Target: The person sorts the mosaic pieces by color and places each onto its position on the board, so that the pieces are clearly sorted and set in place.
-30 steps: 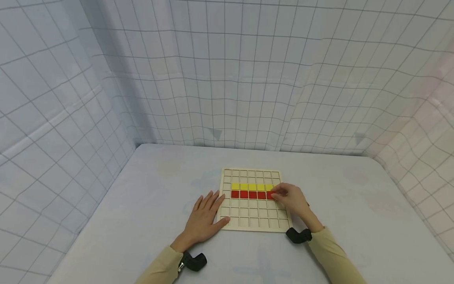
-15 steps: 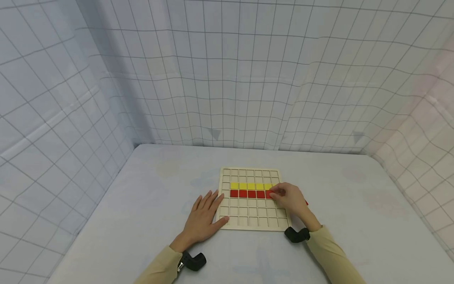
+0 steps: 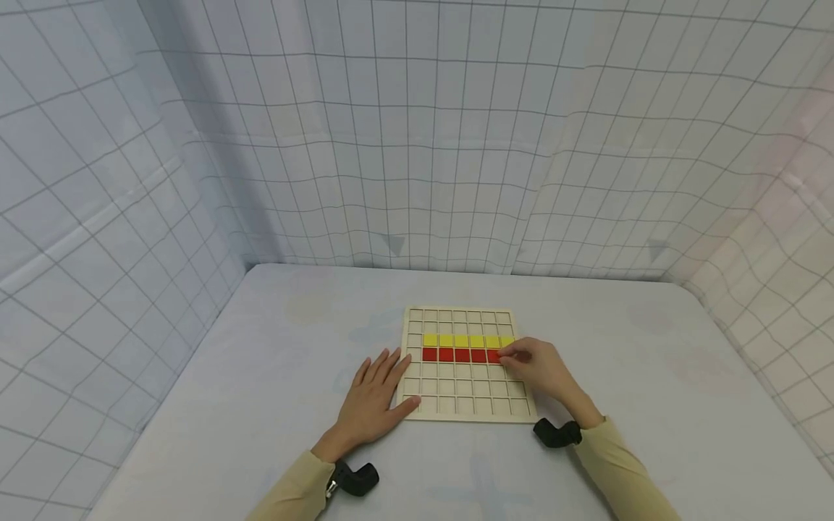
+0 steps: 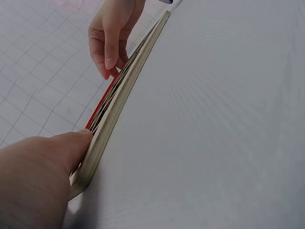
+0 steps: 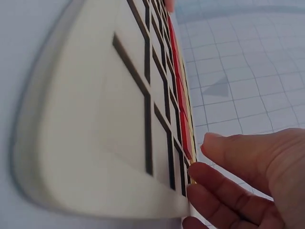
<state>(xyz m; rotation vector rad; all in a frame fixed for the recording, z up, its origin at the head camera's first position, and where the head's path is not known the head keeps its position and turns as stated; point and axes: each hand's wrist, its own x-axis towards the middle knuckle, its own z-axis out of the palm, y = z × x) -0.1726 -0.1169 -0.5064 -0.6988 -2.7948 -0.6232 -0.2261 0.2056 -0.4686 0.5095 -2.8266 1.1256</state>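
Note:
In the head view a pale grid board (image 3: 465,416) lies on the table, with a row of yellow tiles (image 3: 461,341) above a row of red tiles (image 3: 462,356). My left hand (image 3: 371,405) lies flat with spread fingers at the board's left side, thumb resting on its lower left edge. My right hand (image 3: 539,367) is at the right end of the red row, fingertips right at the last visible red tile. From the right wrist view, the right thumb (image 5: 224,148) and index finger stand a little apart, with no tile showing between them. Cells under the right hand are hidden.
The white table (image 3: 313,311) extends around the board on all sides. White grid-patterned curtains (image 3: 417,145) stand behind and to both sides. A black wrist camera (image 3: 357,479) sits below the left hand, another (image 3: 557,433) under the right wrist.
My right hand has shifted slightly right, baring more of the yellow row's right end. A red piece seen earlier beside the right wrist no longer shows. My left hand stays put.

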